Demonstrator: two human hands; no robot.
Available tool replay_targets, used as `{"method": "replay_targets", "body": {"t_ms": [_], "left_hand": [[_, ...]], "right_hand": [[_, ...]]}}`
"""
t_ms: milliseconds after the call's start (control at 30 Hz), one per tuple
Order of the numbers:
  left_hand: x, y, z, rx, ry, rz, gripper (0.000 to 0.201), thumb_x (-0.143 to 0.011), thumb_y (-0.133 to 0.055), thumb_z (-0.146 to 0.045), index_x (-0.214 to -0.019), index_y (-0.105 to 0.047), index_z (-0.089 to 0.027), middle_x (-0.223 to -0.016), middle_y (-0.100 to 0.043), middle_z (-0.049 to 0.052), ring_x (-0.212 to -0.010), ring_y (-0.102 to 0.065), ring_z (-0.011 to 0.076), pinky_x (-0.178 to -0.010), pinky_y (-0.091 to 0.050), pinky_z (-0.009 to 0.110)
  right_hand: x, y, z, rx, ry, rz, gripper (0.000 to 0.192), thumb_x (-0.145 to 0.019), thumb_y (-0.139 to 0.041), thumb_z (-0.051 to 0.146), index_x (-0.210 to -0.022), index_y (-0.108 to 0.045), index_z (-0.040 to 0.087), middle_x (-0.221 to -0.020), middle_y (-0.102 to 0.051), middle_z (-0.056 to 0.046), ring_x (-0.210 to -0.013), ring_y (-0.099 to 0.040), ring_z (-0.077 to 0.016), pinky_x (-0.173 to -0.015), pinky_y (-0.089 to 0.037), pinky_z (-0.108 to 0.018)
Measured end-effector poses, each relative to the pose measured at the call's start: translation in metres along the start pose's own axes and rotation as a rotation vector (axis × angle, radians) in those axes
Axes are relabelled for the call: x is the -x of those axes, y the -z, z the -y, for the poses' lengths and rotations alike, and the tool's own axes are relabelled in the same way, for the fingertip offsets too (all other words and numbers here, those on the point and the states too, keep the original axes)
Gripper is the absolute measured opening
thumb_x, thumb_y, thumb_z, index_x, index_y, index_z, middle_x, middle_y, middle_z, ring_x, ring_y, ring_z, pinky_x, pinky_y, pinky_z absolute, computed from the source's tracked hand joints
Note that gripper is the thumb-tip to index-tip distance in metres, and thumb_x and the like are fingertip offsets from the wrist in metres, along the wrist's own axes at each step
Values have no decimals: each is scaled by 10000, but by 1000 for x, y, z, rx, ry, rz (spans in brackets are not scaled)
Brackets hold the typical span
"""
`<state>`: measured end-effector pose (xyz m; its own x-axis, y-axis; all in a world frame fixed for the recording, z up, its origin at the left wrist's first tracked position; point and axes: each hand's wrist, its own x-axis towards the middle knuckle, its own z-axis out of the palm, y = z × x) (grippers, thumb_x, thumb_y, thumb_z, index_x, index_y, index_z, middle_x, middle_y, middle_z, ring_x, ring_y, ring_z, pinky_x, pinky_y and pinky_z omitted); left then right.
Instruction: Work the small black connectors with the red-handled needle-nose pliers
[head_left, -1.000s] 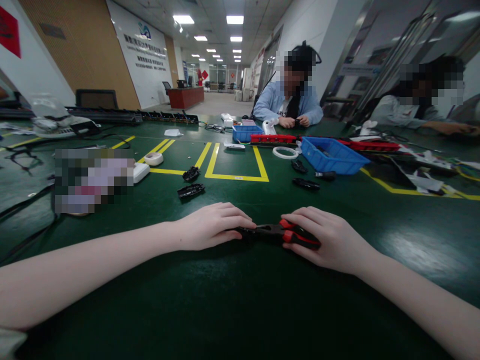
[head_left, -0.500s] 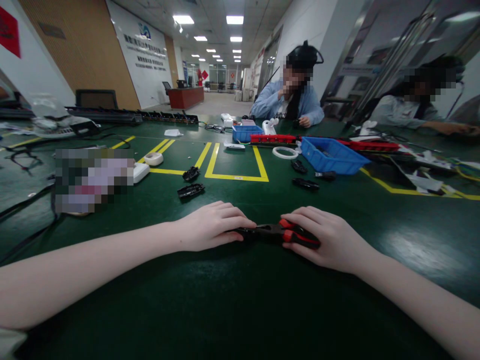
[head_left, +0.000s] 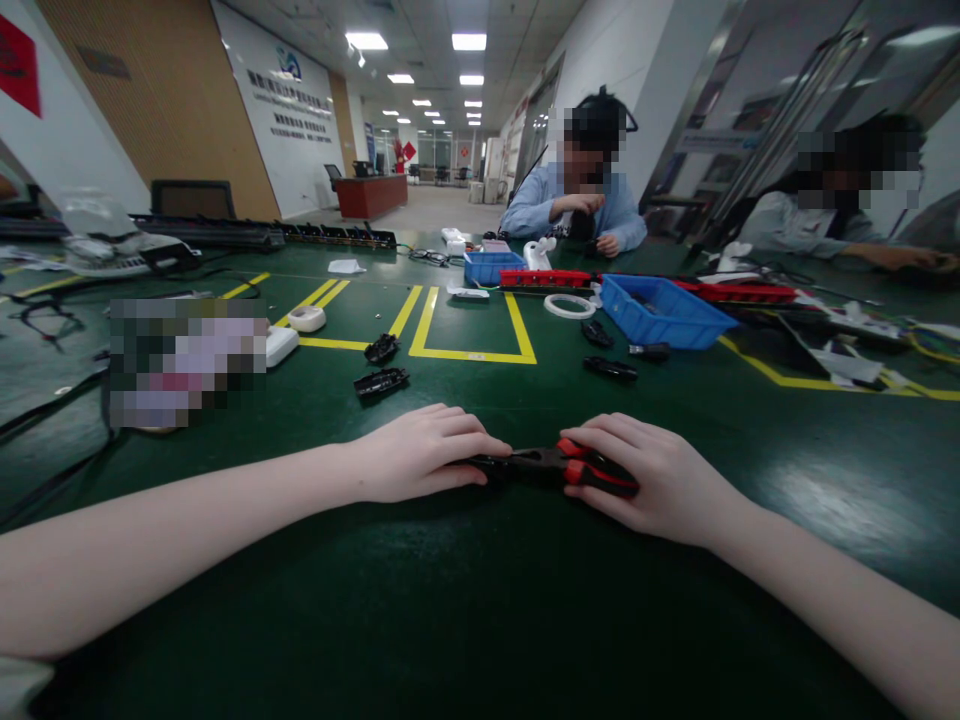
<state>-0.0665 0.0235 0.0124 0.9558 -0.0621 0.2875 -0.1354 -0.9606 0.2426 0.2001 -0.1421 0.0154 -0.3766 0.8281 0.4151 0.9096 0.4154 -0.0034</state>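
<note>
Green tabletop (head_left: 450,620): right hand (head_left: 660,480) grips pliers (head_left: 576,468), left hand (head_left: 420,455) pinches black part (head_left: 491,463) at their nose. Looks like plier work; next squeeze needs steady left.

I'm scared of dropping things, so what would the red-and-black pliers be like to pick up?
The pliers would probably feel stiff and heavy for their size: they look metal at the front. The two handles stand apart, so they might swing. They look rubbery, so perhaps not slippery.

Red-handled pliers (head_left: 555,460) against black part (head_left: 493,465)
</note>
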Motion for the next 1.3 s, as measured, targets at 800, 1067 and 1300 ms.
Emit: {"method": "replay_targets", "body": {"t_ms": [800, 1067, 1300], "left_hand": [[-2, 1, -2, 49, 6, 10, 327, -1016, -469, -186, -1338, -523, -187, -1253, -639, 105, -1121, -594, 231, -960, -482, 383], [-2, 1, -4, -14, 23, 20, 332, -1005, -518, -213, -1335, -526, -179, -1157, -648, 100, -1028, -602, 241, -874, -494, 371], [-1, 1, -1, 28, 4, -5, 313, -1017, -482, -201, -1326, -533, -181, -1219, -644, 103, -1077, -599, 232, -926, -488, 379]], "right_hand": [[-1, 1, 1, -3, -14, 37, 371, -897, -612, 405, -1187, -602, 173, -1049, -689, -116, -892, -686, -237, -730, -592, -368], [-2, 1, 1, 1, -9, 23, 364, -901, -607, 402, -1185, -604, 174, -1046, -691, -119, -893, -685, -236, -726, -586, -358], [0, 0, 0, 39, 12, 13, 385, -900, -615, 412, -1191, -599, 159, -1055, -686, -121, -909, -677, -241, -747, -581, -370]]}}
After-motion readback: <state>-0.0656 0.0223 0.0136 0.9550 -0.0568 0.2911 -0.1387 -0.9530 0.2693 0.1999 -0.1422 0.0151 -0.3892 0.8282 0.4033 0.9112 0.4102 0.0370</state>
